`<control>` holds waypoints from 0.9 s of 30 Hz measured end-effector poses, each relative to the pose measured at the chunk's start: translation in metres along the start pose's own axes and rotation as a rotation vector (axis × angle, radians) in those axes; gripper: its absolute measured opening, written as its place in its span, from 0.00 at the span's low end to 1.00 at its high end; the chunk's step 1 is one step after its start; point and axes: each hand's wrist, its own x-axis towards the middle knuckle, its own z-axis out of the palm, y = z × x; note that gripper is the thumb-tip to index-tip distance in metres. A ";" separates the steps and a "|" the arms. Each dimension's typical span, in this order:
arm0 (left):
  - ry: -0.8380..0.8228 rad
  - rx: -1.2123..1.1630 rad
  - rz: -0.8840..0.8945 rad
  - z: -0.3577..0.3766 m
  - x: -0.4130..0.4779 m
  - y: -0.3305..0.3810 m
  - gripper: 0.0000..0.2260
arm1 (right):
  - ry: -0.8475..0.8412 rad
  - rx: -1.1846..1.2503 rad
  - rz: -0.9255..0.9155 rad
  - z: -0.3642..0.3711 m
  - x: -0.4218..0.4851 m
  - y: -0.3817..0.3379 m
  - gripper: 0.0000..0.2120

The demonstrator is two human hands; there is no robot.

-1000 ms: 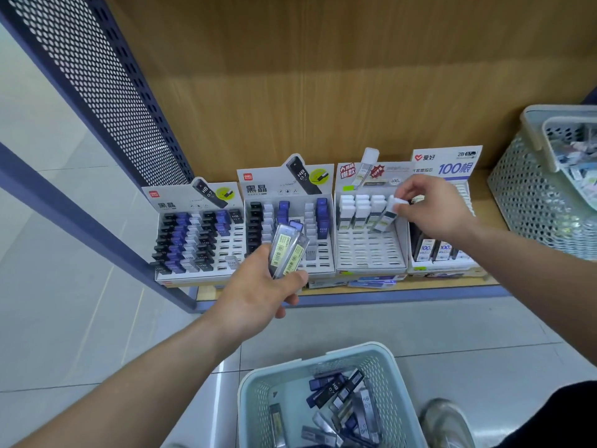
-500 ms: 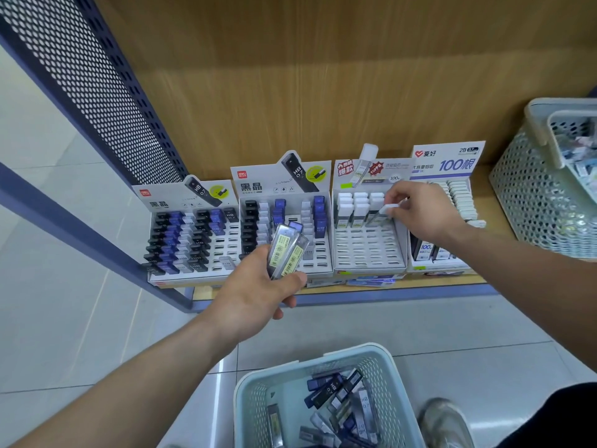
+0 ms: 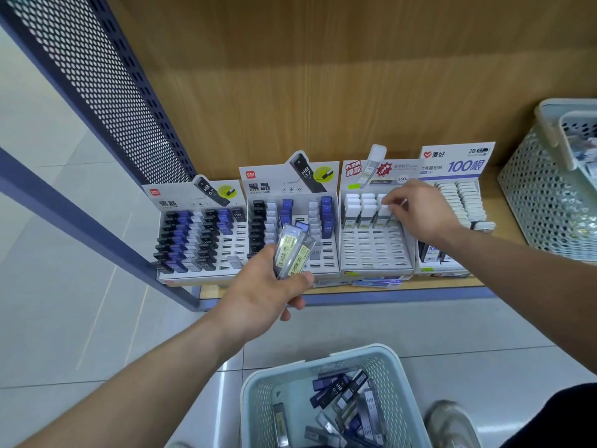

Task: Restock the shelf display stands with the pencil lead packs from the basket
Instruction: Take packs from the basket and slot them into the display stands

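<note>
My left hand (image 3: 265,294) grips a small bunch of clear pencil lead packs (image 3: 292,252) with yellow labels, held upright in front of the second display stand (image 3: 292,227). My right hand (image 3: 420,210) reaches over the third stand (image 3: 376,250), a white slotted one, and its fingertips pinch a white-capped lead pack (image 3: 392,208) at the stand's top right rows. A pale blue basket (image 3: 326,360) on the floor below holds several loose lead packs (image 3: 339,399).
The leftmost stand (image 3: 197,234) and a fourth stand (image 3: 458,202) flank the two middle ones on a low wooden shelf (image 3: 504,247). A white mesh basket (image 3: 542,195) sits at the shelf's right. A perforated blue panel (image 3: 106,82) stands left. A shoe (image 3: 452,421) is beside the floor basket.
My right hand has carried the white-capped pack down into the top rows of the third stand. My left hand with its packs has stayed almost still.
</note>
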 end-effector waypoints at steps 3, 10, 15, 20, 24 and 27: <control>-0.017 -0.018 0.004 0.001 -0.002 0.001 0.08 | -0.011 -0.004 0.016 0.004 0.003 0.000 0.08; -0.017 -0.059 0.018 -0.003 -0.005 0.001 0.08 | -0.005 0.050 0.011 -0.006 -0.011 -0.018 0.07; -0.041 -0.046 0.043 -0.002 -0.008 0.007 0.10 | -0.226 0.533 -0.021 -0.030 -0.043 -0.092 0.02; -0.097 -0.072 0.085 0.004 -0.013 0.012 0.10 | -0.377 0.840 0.052 -0.052 -0.073 -0.148 0.06; -0.101 -0.062 0.120 0.003 -0.016 0.014 0.12 | -0.347 0.963 0.172 -0.065 -0.087 -0.163 0.14; -0.098 -0.043 0.147 0.002 -0.019 0.014 0.11 | -0.296 0.973 0.201 -0.063 -0.095 -0.171 0.17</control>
